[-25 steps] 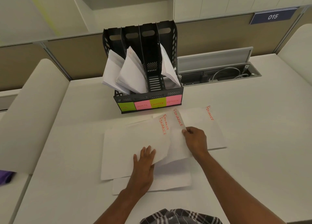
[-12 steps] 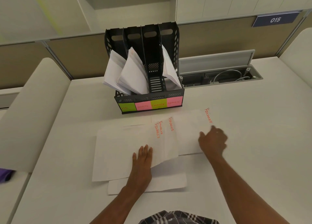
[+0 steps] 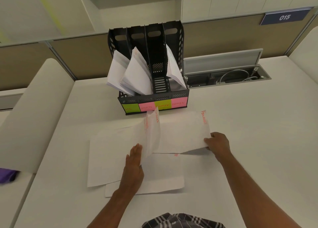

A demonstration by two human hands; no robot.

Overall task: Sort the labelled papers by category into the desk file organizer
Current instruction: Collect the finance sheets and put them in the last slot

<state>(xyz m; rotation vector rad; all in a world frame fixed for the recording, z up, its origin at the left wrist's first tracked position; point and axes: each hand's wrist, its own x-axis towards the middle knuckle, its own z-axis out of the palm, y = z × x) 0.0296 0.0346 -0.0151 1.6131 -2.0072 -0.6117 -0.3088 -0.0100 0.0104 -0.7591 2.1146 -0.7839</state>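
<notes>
A black desk file organizer with four slots stands at the back of the desk, its front tagged with green and pink sticky labels. White papers lean out of three slots; the third slot looks empty. Loose white sheets lie in front of me. My left hand rests flat on the pile while two sheets with red writing curl up beside its fingers. My right hand pinches the near right corner of a sheet marked FINANCE, lifting that edge off the desk.
An open cable tray with white wires sits right of the organizer. A tan partition and overhead cabinets rise behind. A sign reading 015 hangs at upper right. A purple item shows at the left edge.
My right hand let go of the middle sheets, moved right and took hold of the FINANCE sheet's corner. The sheets beside my left hand have curled upward.
</notes>
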